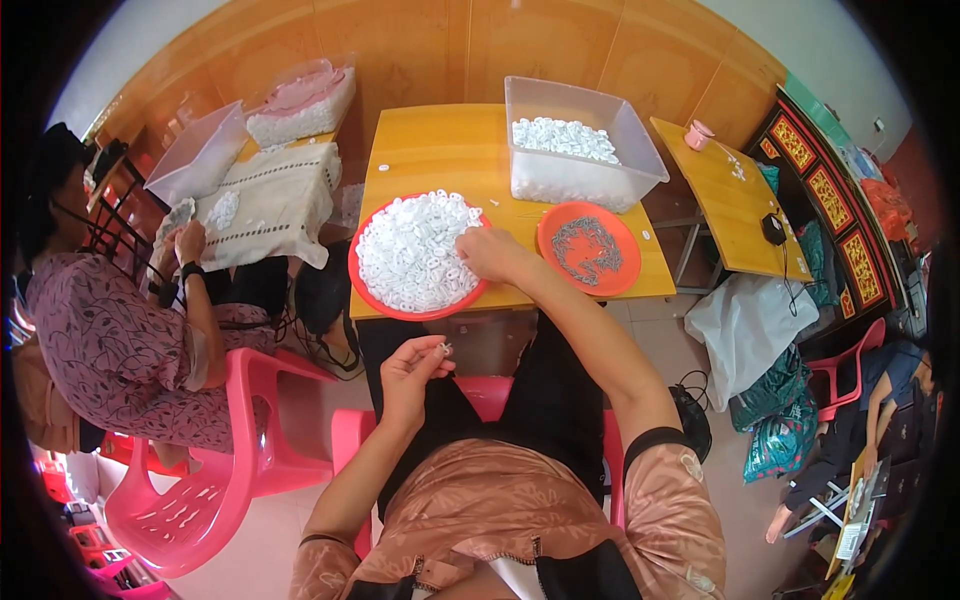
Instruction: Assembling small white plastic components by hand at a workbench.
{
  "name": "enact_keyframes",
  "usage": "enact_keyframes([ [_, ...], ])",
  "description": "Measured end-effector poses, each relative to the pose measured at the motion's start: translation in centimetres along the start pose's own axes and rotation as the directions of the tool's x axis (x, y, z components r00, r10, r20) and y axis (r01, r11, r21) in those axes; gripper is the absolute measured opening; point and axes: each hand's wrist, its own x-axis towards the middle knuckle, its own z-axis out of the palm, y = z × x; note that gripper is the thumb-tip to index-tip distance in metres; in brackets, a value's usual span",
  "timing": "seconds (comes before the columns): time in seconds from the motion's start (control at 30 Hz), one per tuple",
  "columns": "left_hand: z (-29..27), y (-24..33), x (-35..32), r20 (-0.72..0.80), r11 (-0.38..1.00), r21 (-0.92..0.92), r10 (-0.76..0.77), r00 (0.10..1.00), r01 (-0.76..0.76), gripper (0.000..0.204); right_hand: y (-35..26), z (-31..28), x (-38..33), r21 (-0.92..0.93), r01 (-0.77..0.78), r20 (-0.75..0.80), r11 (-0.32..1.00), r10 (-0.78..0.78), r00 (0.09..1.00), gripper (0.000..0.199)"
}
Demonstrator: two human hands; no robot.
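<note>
A red round tray [353,268] on the table is heaped with small white plastic loop-shaped pieces [415,250]. My right hand [492,254] reaches to the right side of this heap, its fingers closed together at the white pieces; whether one is between them is hidden. Over my lap, near the table's front edge, my left hand [411,374] pinches a small grey metal piece [446,349] between thumb and fingertips. To the right of my right hand lies an orange-red plate [548,236] holding many small grey metal parts [587,251].
A clear plastic bin [585,178] with more white pieces stands at the table's back right. On my left a person [140,310] works at a cloth-covered table [285,195], beside a pink chair [245,440]. A yellow side table [740,215] and bags [750,330] are on the right.
</note>
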Motion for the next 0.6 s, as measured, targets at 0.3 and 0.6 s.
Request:
enact_keyframes([
  [0.3,3.1,4.4,0.6,-0.077,0.979,-0.192,0.058,0.995,-0.072,0.019,-2.1,-1.2,-3.1,0.653,-0.056,-0.235,0.756,0.272,0.933,0.009],
  [0.6,5.8,4.7,-1.0,-0.069,0.971,-0.143,0.183,0.981,-0.191,0.018,-10.1,-3.8,-12.4,0.959,0.069,0.063,-0.274,0.447,0.892,0.024],
])
